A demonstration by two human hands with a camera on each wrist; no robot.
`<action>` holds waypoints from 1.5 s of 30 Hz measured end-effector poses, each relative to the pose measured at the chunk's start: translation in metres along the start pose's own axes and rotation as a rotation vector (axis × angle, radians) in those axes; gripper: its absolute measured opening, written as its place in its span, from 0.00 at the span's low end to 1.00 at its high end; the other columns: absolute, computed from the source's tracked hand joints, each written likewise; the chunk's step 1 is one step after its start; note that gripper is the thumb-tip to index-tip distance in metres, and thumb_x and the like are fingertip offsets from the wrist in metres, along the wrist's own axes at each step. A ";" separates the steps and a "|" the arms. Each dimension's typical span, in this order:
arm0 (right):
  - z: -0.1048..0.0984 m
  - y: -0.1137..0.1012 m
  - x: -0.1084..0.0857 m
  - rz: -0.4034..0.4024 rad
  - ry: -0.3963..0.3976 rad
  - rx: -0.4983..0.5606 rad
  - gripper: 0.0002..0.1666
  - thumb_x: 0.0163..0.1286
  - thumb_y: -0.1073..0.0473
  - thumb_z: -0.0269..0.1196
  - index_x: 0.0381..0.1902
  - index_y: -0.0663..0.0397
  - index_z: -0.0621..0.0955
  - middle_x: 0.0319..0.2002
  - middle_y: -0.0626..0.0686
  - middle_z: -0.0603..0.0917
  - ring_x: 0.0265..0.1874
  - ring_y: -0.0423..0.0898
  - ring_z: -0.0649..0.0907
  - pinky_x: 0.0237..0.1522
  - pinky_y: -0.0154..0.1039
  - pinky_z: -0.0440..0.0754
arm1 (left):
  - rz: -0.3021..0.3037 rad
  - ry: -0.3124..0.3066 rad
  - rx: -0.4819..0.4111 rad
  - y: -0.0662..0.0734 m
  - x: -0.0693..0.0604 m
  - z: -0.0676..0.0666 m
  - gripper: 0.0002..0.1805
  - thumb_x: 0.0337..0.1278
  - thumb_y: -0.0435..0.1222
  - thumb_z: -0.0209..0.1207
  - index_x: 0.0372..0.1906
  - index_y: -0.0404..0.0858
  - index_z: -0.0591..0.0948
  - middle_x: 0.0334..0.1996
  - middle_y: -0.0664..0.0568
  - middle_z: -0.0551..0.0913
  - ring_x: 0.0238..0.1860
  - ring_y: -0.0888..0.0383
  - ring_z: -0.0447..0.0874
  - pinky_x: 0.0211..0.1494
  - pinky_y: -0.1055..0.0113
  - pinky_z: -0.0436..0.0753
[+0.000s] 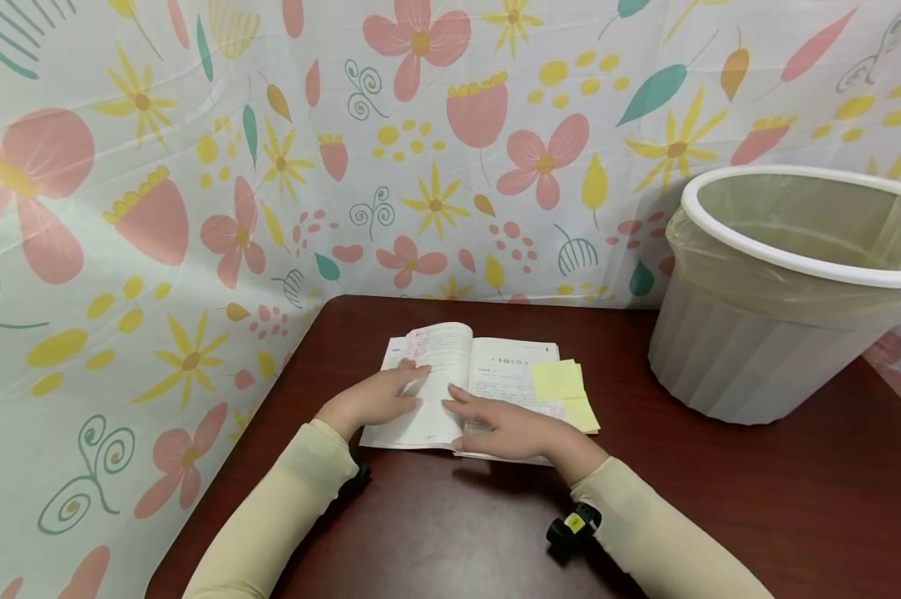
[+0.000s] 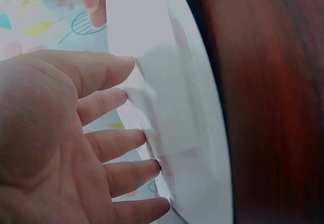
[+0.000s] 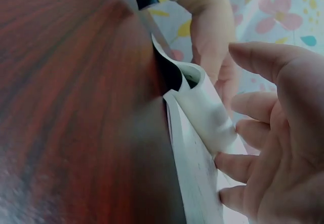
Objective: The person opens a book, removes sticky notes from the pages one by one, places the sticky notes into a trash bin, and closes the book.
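Note:
An open book (image 1: 435, 416) lies on the dark red table, its left-hand pages bulging up toward the spine. My left hand (image 1: 375, 401) rests on the left page with its fingers extended. In the left wrist view that hand's fingertips (image 2: 152, 165) touch the white paper. My right hand (image 1: 506, 426) lies across the lower right page near the spine, its fingers spread and slightly bent. The right wrist view shows its fingertips touching the curved page (image 3: 215, 117). Yellow sticky notes (image 1: 562, 383) sit at the right page's outer edge.
A grey ribbed bin (image 1: 727, 358) with a white rim and a clear liner stands on the table (image 1: 435, 532) at the right. Behind and to the left hangs a flower-patterned curtain (image 1: 435, 208). Both wrists carry black straps; the right one (image 1: 573, 524) has a yellow patch.

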State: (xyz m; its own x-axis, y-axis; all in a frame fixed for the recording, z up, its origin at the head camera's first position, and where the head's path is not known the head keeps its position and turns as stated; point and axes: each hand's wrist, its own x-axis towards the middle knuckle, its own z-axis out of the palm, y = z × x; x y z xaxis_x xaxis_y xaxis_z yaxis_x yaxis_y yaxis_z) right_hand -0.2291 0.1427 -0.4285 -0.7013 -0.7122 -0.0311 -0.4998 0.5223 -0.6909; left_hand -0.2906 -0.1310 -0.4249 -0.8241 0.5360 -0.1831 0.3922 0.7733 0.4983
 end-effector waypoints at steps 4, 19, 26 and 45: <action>-0.006 0.002 -0.002 0.031 0.015 0.020 0.44 0.76 0.37 0.59 0.81 0.50 0.61 0.83 0.54 0.55 0.82 0.54 0.58 0.79 0.59 0.60 | 0.008 0.016 -0.005 0.004 -0.001 0.002 0.32 0.76 0.43 0.55 0.81 0.53 0.63 0.82 0.42 0.54 0.85 0.46 0.47 0.83 0.49 0.57; -0.049 0.025 -0.046 0.175 0.105 -0.013 0.40 0.77 0.39 0.58 0.78 0.54 0.68 0.75 0.58 0.71 0.76 0.57 0.69 0.73 0.60 0.69 | 0.211 0.100 0.206 0.020 0.008 -0.001 0.27 0.73 0.29 0.53 0.73 0.47 0.75 0.75 0.42 0.70 0.79 0.44 0.65 0.82 0.48 0.61; -0.061 0.046 -0.061 0.269 0.126 -0.077 0.42 0.77 0.36 0.58 0.78 0.55 0.68 0.76 0.61 0.69 0.77 0.61 0.67 0.74 0.64 0.66 | 0.211 0.070 0.125 0.032 0.019 -0.016 0.19 0.74 0.38 0.56 0.64 0.45 0.82 0.66 0.46 0.78 0.68 0.50 0.76 0.73 0.54 0.73; -0.073 0.092 -0.068 0.384 0.257 -0.029 0.42 0.78 0.40 0.58 0.80 0.53 0.63 0.79 0.67 0.62 0.79 0.68 0.59 0.75 0.69 0.60 | 0.059 -0.149 0.055 0.065 0.102 -0.057 0.14 0.74 0.49 0.56 0.44 0.46 0.86 0.22 0.57 0.74 0.23 0.60 0.71 0.42 0.62 0.77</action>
State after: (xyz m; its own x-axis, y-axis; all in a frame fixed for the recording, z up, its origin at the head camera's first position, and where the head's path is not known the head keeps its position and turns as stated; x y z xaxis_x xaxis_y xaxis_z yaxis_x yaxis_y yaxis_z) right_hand -0.2646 0.2737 -0.4369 -0.9399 -0.3273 -0.0978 -0.1910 0.7408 -0.6440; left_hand -0.3722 -0.0457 -0.3630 -0.7309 0.6221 -0.2805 0.4631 0.7541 0.4656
